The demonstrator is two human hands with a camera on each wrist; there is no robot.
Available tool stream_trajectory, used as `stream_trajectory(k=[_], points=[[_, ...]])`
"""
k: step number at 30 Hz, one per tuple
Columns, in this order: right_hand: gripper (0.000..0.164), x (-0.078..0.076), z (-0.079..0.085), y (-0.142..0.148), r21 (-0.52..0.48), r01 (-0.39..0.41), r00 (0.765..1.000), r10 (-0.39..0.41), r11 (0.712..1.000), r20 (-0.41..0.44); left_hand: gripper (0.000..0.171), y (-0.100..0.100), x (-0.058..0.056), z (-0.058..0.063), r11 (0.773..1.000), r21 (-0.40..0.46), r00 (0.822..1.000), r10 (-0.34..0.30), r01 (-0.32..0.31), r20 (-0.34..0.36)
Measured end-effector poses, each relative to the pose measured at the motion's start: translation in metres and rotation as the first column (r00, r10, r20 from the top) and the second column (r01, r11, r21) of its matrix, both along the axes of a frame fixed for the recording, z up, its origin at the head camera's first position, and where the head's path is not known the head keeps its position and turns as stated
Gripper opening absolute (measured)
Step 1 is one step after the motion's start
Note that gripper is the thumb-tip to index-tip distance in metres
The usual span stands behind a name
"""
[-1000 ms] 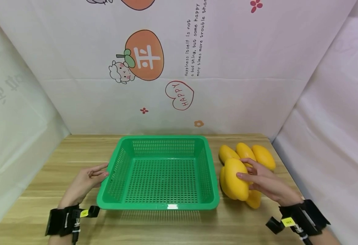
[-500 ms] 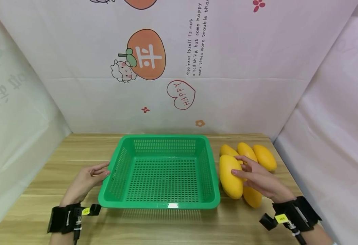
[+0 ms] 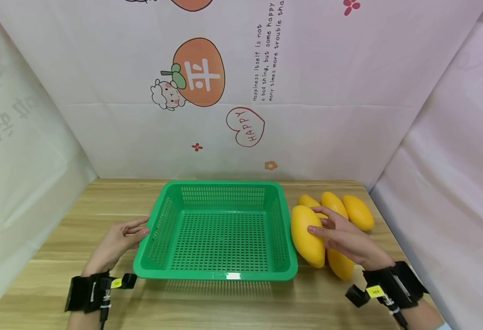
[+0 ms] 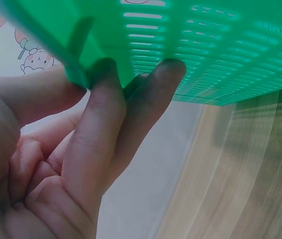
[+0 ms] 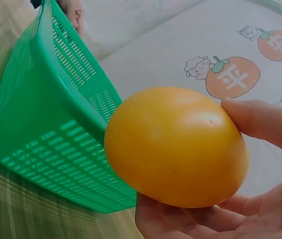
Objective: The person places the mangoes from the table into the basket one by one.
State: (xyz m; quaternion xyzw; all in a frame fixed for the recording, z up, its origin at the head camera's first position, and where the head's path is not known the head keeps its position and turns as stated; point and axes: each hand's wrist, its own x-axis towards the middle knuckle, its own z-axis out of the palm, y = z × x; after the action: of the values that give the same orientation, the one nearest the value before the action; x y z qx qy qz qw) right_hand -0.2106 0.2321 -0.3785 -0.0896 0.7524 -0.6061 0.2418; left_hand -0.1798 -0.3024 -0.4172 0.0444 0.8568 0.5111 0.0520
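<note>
My right hand (image 3: 348, 237) grips a yellow mango (image 3: 306, 236) between thumb and fingers, up beside the right rim of a green plastic basket (image 3: 208, 276). In the right wrist view the mango (image 5: 175, 147) overlaps the basket's rim, thumb on its upper side and fingers beneath. At the basket's left side, my left hand (image 3: 115, 245) pinches the rim. The left wrist view shows its thumb above the rim and fingertips (image 4: 168, 74) against the slotted outer wall. Inside the basket only the bare grid floor shows.
Several more mangoes lie on the wooden table (image 3: 208, 307) to the right, among them one at the far right (image 3: 358, 213) and one nearer the front (image 3: 340, 265). A printed white cloth (image 3: 315, 137) hangs behind, with white cloth on both sides.
My right hand has carried the mango leftward, from above the other mangoes to the basket's right rim. The left hand keeps its place on the basket; the view has shifted slightly.
</note>
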Motion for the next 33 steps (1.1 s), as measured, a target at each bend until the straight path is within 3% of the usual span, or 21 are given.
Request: stream_trajectory(k=[11, 33], points=[[0.077, -0.003, 0.003, -0.007, 0.018, -0.017, 1.000, 0.018, 1.000, -0.023, 0.060, 0.000, 0.000, 0.000, 1.000, -0.005, 1.000, 0.003, -0.003, 0.008], [0.071, -0.013, 0.012, -0.037, 0.077, -0.105, 0.990, 0.112, 0.991, -0.084, 0.060, -0.001, 0.000, 0.001, 1.000, -0.001, 1.000, -0.008, 0.008, 0.014]])
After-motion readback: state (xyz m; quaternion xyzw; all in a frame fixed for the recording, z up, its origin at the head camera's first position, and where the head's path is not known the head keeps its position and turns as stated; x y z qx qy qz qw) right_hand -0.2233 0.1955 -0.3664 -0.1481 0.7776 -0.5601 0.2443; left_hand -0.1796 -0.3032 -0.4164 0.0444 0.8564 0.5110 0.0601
